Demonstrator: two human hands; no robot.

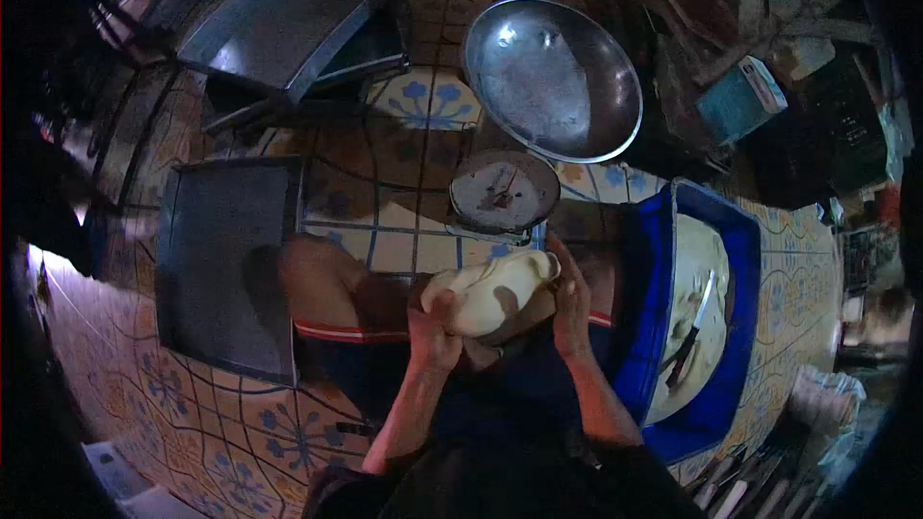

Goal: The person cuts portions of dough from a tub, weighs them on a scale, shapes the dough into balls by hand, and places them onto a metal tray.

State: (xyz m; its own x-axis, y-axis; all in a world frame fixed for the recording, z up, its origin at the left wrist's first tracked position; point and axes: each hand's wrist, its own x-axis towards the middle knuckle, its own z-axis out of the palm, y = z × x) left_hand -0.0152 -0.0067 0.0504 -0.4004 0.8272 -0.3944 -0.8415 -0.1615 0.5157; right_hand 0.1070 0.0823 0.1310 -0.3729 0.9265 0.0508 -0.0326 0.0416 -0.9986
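A pale, smooth lump of dough [495, 294] is held between both hands above the lap. My left hand [434, 332] grips its left end, thumb on top. On the right end of the lump my right hand [568, 296] is closed, its fingers upright along the side. Just beyond the dough stands a scale with a round dial [504, 190], and a large metal bowl [553, 80] rests tilted on top of it. To the right, a blue tub [748, 327] holds a big mass of dough [707, 279] with a knife [694, 332] lying on it.
A dark metal tray [226, 264] lies on the patterned tile floor [288, 432] at the left. More trays [298, 19] are stacked at the upper left. A teal box [740, 101] and wooden pieces are at the upper right. Several handles [731, 500] show at the lower right.
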